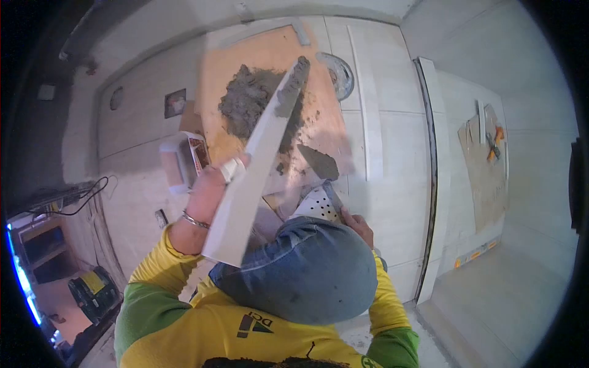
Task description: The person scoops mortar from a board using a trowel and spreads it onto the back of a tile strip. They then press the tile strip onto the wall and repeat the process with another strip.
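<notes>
My left hand [211, 187] is closed around a long, narrow white tile strip [248, 196], held up at a slant across my view. Grey mortar [293, 86] coats the strip's far end. Beside my bent knee, my right hand [359, 227] is closed on a trowel, its handle partly hidden by my leg and shoe. The pointed trowel blade [319, 162], smeared with mortar, lies over the near edge of an orange-brown board [221, 52]. A heap of wet mortar [248, 98] sits on that board, behind the strip.
An open box [178, 162] stands left of the board. A round grey disc or lid [337, 76] lies at its far right. Long white strips [368, 116] and a dark gap [429, 153] run along the right. Farther right are cardboard [481, 178], orange-handled tools [494, 144] and a level [475, 254].
</notes>
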### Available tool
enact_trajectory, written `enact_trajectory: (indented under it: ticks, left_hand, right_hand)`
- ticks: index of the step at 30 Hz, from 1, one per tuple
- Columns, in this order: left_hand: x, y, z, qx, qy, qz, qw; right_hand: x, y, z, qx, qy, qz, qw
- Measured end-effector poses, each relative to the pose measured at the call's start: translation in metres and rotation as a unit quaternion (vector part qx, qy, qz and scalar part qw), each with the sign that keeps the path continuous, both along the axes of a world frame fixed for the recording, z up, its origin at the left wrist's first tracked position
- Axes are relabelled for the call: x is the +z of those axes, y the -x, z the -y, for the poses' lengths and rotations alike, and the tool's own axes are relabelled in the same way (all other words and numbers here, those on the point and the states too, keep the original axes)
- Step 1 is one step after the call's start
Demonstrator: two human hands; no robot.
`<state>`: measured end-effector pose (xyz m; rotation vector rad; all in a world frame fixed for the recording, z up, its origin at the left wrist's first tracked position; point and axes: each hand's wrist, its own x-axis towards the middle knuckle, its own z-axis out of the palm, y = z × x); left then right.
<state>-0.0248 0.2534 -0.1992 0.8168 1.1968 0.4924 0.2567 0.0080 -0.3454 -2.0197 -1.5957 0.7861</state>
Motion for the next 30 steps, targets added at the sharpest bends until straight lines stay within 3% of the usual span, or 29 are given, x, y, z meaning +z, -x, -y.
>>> enact_trajectory:
  ticks: [1,2,3,4,5,6,7,9,13,15,23,25,27,30]
  left_hand:
    - [-0.006,0.007,-0.006,-0.059,-0.182,-0.066,0.979]
    - [-0.01,0.01,-0.011,-0.115,-0.357,-0.129,0.918]
    - [0.001,0.009,-0.015,-0.119,-0.352,-0.129,0.919]
    - [0.023,0.006,-0.021,-0.032,-0.154,-0.026,0.987]
    - [0.035,0.005,-0.027,0.058,0.052,0.078,0.994]
    - [0.027,0.008,-0.033,0.105,0.071,0.112,0.986]
    - [0.033,0.009,-0.036,0.103,0.069,0.111,0.986]
    - [0.054,0.012,-0.04,0.024,0.096,0.272,0.957]
    - [0.067,0.021,-0.035,0.043,0.121,0.196,0.972]
    - [0.067,0.019,-0.024,0.108,0.021,0.054,0.992]
    - [0.055,0.016,-0.022,0.164,0.051,0.127,0.977]
    - [0.056,0.017,-0.021,0.181,0.075,0.149,0.969]
    - [0.052,0.024,-0.021,0.113,0.005,0.096,0.989]
    - [0.048,0.024,-0.019,0.112,0.035,0.12,0.986]
  right_hand:
    - [0.003,-0.002,0.003,-0.003,0.005,-0.001,1.0]
    - [0.006,-0.005,0.001,-0.022,0.033,0.001,0.999]
    - [0.011,-0.006,-0.003,-0.042,0.061,0.001,0.997]
    - [0.017,-0.006,-0.014,-0.044,0.064,0.0,0.997]
    - [0.025,-0.004,-0.034,-0.035,0.066,0.028,0.997]
    - [0.031,-0.003,-0.055,-0.025,0.067,0.056,0.996]
    - [0.036,-0.003,-0.073,0.0,0.08,0.085,0.993]
    - [0.041,-0.001,-0.107,0.027,0.089,0.111,0.989]
    - [0.05,0.004,-0.158,0.1,0.052,0.109,0.988]
    - [0.057,0.007,-0.166,0.124,0.049,0.128,0.983]
    - [0.023,0.0,-0.135,0.144,0.13,0.214,0.957]
    - [0.037,0.003,-0.135,0.146,0.126,0.218,0.957]
    - [0.052,-0.002,-0.14,0.149,0.123,0.221,0.956]
    - [0.073,-0.032,-0.14,0.2,0.166,0.171,0.95]
